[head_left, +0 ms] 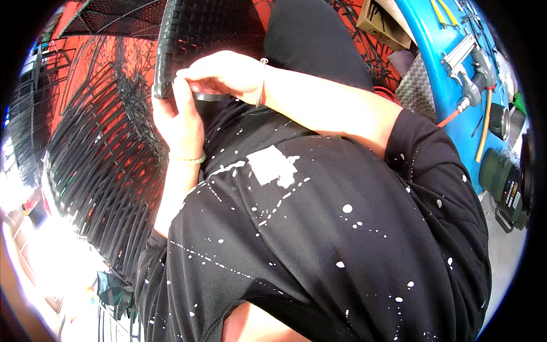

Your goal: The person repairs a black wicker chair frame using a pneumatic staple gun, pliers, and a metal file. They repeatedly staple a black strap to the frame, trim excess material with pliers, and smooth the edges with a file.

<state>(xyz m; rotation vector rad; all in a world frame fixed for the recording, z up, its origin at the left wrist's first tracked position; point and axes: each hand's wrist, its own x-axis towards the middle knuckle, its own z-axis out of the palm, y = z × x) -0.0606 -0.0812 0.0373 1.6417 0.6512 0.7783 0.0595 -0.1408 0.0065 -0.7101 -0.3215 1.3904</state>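
Observation:
A black woven wicker piece (211, 28) stands in front of me, its thick braided edge (166, 54) running down toward my hands. My left hand (179, 122) is closed at the lower corner of this edge, thumb pointing up. From the right, my right hand (231, 74) reaches across with bent fingers, its fingertips meeting the left thumb beside the braid. Under the right palm a short length of shiny flat strip (209, 97) shows. What the right fingertips pinch is hidden.
Many loose black strips (108, 154) fan out at the left above a red floor covering (82, 62). On the right, a blue table (424, 28) carries an air-powered tool (464, 62) with a hose and yellow-handled pliers (444, 12). A cardboard box (384, 25) sits beside it.

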